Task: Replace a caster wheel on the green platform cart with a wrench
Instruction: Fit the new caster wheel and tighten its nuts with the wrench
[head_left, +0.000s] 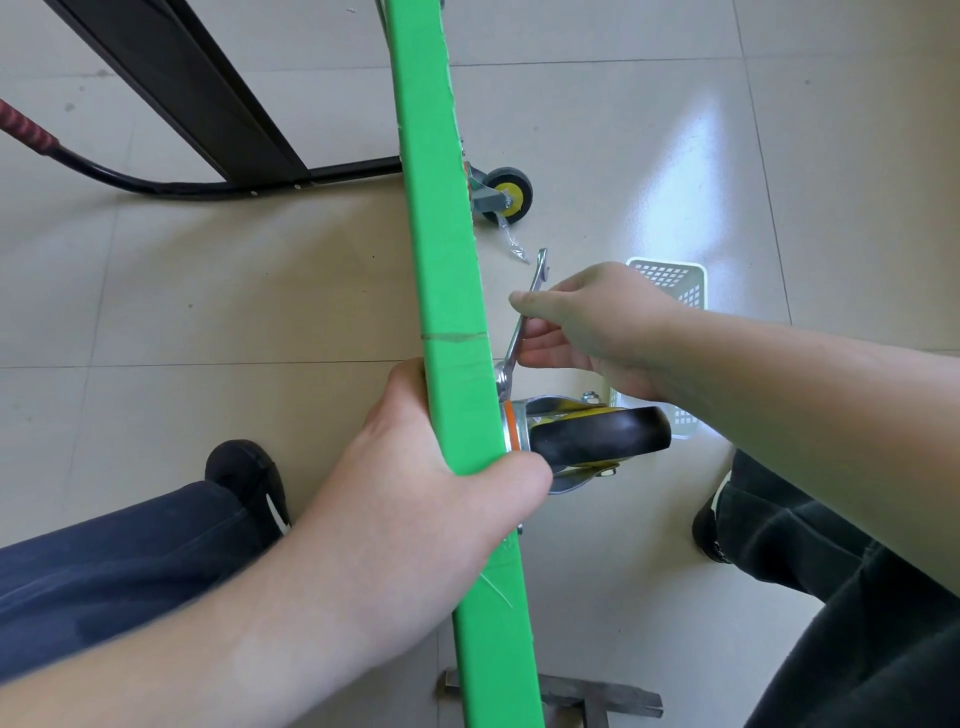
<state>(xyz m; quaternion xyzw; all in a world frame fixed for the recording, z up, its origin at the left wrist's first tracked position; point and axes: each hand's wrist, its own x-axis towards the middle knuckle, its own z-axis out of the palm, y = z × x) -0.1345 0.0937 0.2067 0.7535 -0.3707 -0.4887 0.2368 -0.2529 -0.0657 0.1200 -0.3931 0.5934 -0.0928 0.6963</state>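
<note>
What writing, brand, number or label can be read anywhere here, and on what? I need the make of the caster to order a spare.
None can be read.
Caster wheel: no marking shows on its black tyre or metal fork.
Wrench: its shank shows no legible stamp; the right hand covers part of it.
Green platform cart: plain green, only scratches.
White basket: no label.
Shoe: a white mark, no letters.

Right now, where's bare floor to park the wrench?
Bare tile between the far caster, the basket and the right hand. Also left of the green deck, before the black frame. Crowded around the near caster, wrench, left hand.
</note>
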